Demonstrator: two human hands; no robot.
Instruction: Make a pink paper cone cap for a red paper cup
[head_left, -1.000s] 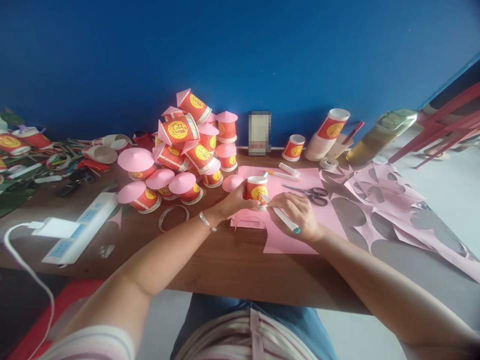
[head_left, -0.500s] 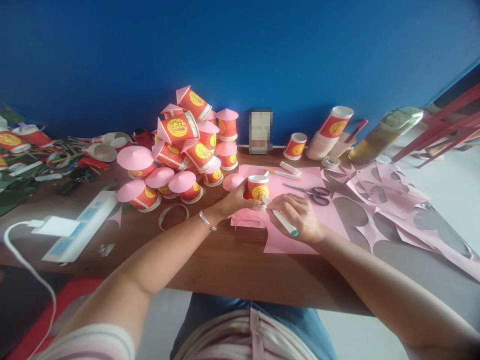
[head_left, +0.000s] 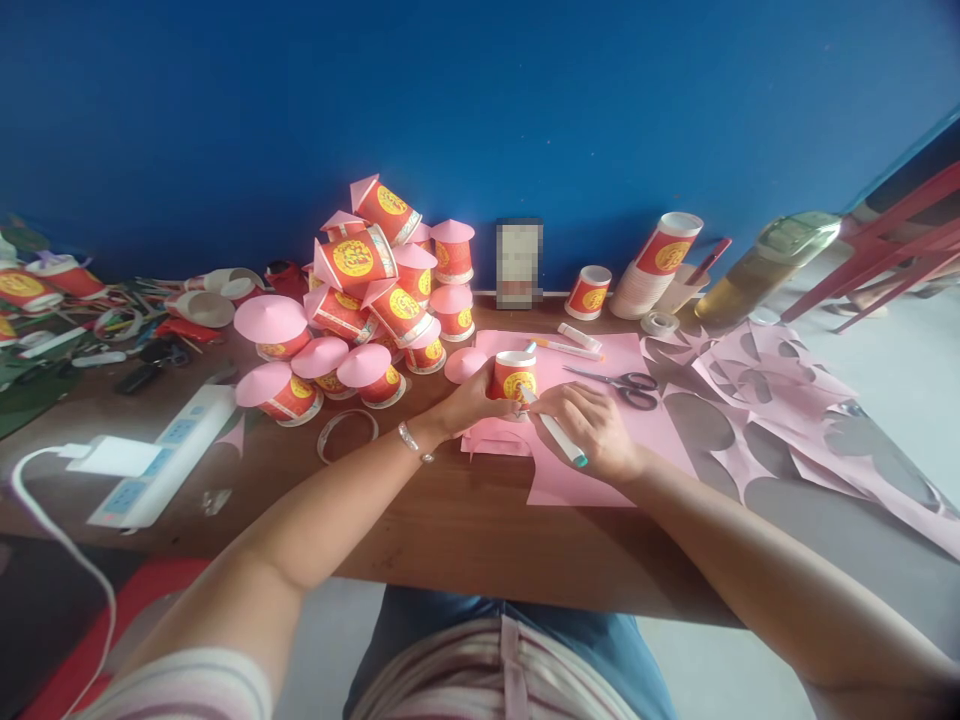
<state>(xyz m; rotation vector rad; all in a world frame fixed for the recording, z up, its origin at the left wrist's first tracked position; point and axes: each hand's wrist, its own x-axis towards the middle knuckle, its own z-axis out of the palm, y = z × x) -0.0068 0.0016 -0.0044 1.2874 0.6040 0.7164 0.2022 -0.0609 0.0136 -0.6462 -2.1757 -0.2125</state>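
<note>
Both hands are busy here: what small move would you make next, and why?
Probably a light stroke of the marker on the cup, with the cup held steady. The left hand grips the cup upright, and the right hand holds the marker with its tip at the yellow emblem; whether they touch, I cannot tell.

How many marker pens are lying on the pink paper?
At least 2, both behind the scissors: a white one, and just in front of it one with an orange end. A blue tip behind the held cup may be a third, mostly hidden.
</note>
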